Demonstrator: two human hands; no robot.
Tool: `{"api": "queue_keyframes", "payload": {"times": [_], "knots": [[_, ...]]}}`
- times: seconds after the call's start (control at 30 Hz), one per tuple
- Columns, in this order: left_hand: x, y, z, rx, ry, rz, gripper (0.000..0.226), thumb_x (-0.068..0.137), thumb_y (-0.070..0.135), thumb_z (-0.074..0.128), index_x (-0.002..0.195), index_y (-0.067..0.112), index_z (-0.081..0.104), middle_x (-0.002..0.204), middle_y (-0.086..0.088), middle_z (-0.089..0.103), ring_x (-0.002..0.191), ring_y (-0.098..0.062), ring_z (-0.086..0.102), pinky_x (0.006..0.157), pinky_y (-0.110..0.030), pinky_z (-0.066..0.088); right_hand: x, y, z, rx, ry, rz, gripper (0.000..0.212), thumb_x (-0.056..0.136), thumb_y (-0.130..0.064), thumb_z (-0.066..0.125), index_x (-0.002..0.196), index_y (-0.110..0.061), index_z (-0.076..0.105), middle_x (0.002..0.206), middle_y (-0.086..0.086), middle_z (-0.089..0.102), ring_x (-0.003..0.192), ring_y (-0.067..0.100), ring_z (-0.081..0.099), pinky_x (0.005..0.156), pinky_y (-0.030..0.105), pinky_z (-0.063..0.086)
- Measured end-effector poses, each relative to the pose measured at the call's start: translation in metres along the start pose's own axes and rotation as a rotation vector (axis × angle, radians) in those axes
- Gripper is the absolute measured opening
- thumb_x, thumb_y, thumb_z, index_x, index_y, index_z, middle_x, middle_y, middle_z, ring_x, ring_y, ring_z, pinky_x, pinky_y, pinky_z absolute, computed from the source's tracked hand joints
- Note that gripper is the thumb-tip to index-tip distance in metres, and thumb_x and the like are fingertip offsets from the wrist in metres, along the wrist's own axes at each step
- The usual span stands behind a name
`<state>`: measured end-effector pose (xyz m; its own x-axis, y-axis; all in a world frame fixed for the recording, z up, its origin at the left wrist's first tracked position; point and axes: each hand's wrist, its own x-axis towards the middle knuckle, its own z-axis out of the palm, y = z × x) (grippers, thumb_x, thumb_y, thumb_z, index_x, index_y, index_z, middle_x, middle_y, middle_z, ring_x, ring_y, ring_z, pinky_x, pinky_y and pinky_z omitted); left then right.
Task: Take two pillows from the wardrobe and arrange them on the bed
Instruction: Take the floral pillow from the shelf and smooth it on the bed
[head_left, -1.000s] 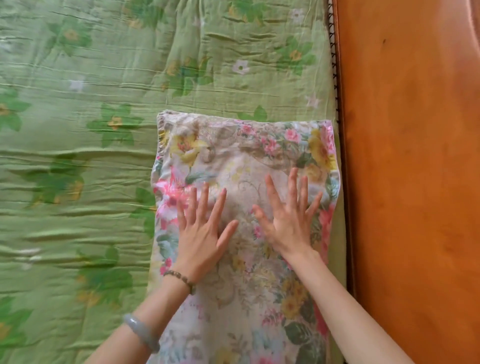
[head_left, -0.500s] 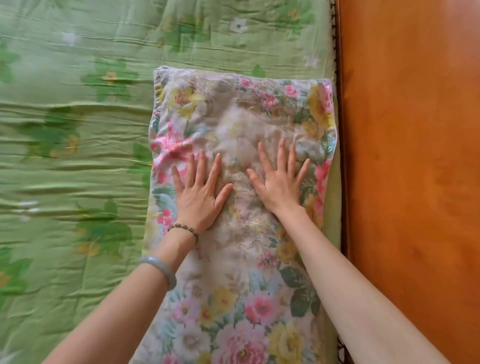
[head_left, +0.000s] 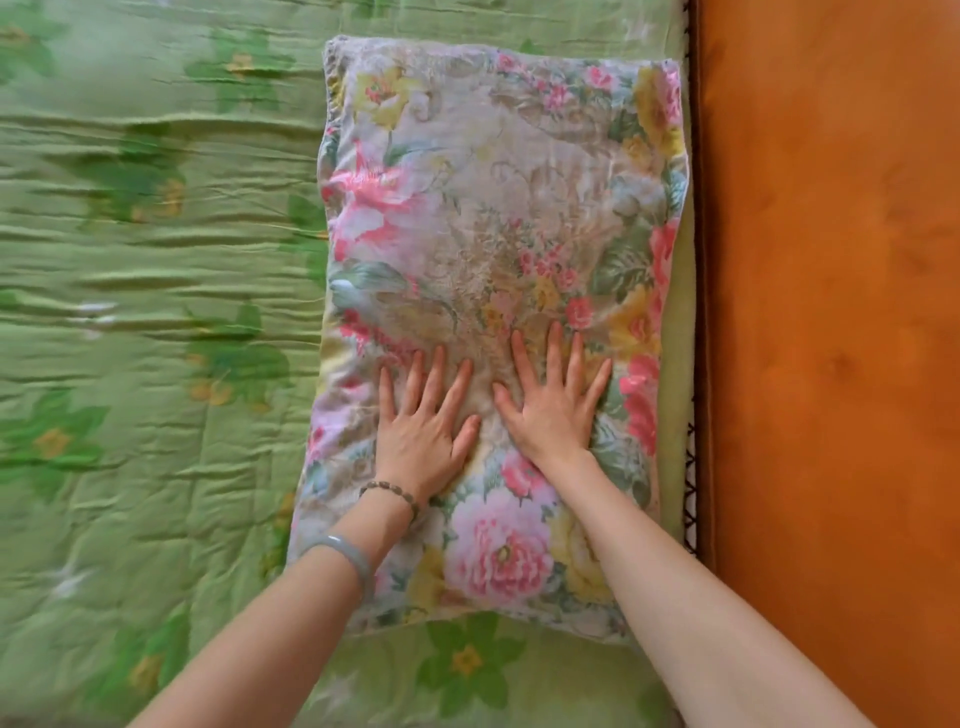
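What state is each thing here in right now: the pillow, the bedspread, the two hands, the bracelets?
Floral pillow: lying flat on the bed, alongside the orange wooden board.
Green bedspread: spread out, wrinkled.
Left hand: open, fingers spread, palm down on the pillow.
Right hand: open, fingers spread, palm down on the pillow.
Beaded bracelet: worn on the left wrist.
Pale bangle: worn on the left forearm.

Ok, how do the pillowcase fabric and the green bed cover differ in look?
The floral pillow carries crowded pink and yellow blooms on a pale ground; the green quilted bed cover has sparse green leaves with small yellow flowers. The pillow looks fairly smooth, the cover rippled. Both are floral prints.
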<state>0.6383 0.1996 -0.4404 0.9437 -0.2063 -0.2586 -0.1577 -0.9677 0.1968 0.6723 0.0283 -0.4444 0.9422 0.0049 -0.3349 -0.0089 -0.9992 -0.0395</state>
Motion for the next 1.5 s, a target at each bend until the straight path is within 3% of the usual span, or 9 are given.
{"api": "queue_keyframes", "payload": {"times": [0.43,0.6,0.67,0.83,1.0,1.13,1.23,1.33,1.5], "knots": [[-0.132,0.021,0.002,-0.094,0.170,0.070,0.065,0.101,0.054,0.021,0.156,0.022,0.007,0.164,-0.005,-0.001,0.150,-0.028,0.008,0.119,-0.055,0.004,-0.146,0.004,-0.003,0.219,0.152,-0.161,0.066,0.094,-0.056,0.031,0.151,-0.025,0.019,0.159,0.013,0.006,0.146,0.034,0.004,0.114,0.058,-0.005],[-0.136,0.013,0.031,-0.012,0.051,0.082,0.062,0.098,0.053,0.028,0.152,0.021,0.025,0.158,-0.011,0.024,0.146,-0.030,0.025,0.117,-0.055,0.013,-0.153,0.014,0.038,0.056,0.038,-0.139,0.073,0.093,-0.061,0.020,0.149,-0.033,-0.019,0.159,0.008,-0.019,0.147,0.033,-0.001,0.114,0.060,0.001],[-0.130,0.015,0.034,-0.032,-0.004,0.065,0.062,0.097,0.052,0.030,0.151,0.022,0.026,0.158,-0.009,0.023,0.145,-0.031,0.025,0.117,-0.054,0.012,-0.145,0.014,0.043,0.032,-0.017,-0.139,0.077,0.094,-0.060,0.025,0.146,-0.034,-0.025,0.158,0.012,-0.008,0.147,0.037,0.003,0.115,0.060,0.002],[-0.148,0.021,0.023,-0.076,0.101,0.058,0.058,0.102,0.047,0.023,0.153,0.019,0.025,0.159,-0.011,0.021,0.148,-0.028,0.014,0.118,-0.055,0.008,-0.162,0.003,0.022,0.216,0.131,-0.141,0.063,0.096,-0.053,0.026,0.151,-0.025,0.015,0.159,0.010,0.004,0.147,0.034,0.006,0.116,0.057,-0.004],[-0.153,0.041,0.014,-0.017,0.083,0.149,0.058,0.104,0.042,0.015,0.155,0.014,0.018,0.162,-0.010,0.011,0.150,-0.027,0.003,0.120,-0.051,-0.004,-0.165,-0.054,0.008,0.318,0.176,-0.368,0.055,0.099,-0.046,0.022,0.151,-0.028,0.017,0.159,0.006,0.005,0.148,0.029,0.004,0.117,0.053,-0.004],[-0.147,0.012,0.025,0.034,0.104,0.127,0.057,0.099,0.040,0.030,0.150,0.015,0.035,0.157,-0.011,0.024,0.147,-0.024,0.016,0.120,-0.050,0.001,-0.154,-0.029,0.032,0.149,0.114,-0.344,0.057,0.096,-0.050,0.028,0.149,-0.030,0.018,0.158,0.007,0.012,0.147,0.029,0.010,0.116,0.053,0.002],[-0.148,-0.021,0.033,0.031,0.083,0.046,0.066,0.099,0.056,0.023,0.155,0.022,0.015,0.161,-0.008,0.016,0.149,-0.023,0.009,0.119,-0.053,0.005,-0.147,0.025,0.048,0.061,0.101,-0.266,0.063,0.097,-0.057,0.015,0.150,-0.033,-0.008,0.158,-0.001,-0.022,0.146,0.021,-0.016,0.116,0.049,-0.014],[-0.155,-0.047,0.035,-0.004,0.018,-0.073,0.069,0.098,0.061,0.015,0.155,0.024,0.010,0.162,-0.007,0.011,0.150,-0.022,0.005,0.119,-0.052,0.001,-0.146,0.070,0.051,0.050,0.063,-0.198,0.064,0.094,-0.063,0.005,0.147,-0.037,-0.019,0.156,-0.006,-0.028,0.145,0.018,-0.019,0.115,0.050,-0.015],[-0.158,-0.063,0.014,-0.117,-0.055,-0.319,0.079,0.094,0.064,-0.004,0.153,0.014,0.009,0.162,-0.010,0.008,0.149,-0.022,0.001,0.118,-0.054,-0.005,-0.153,0.094,0.025,0.251,0.035,0.079,0.065,0.094,-0.055,0.013,0.150,-0.022,0.015,0.159,0.012,0.005,0.147,0.033,0.005,0.114,0.063,0.004]]}}
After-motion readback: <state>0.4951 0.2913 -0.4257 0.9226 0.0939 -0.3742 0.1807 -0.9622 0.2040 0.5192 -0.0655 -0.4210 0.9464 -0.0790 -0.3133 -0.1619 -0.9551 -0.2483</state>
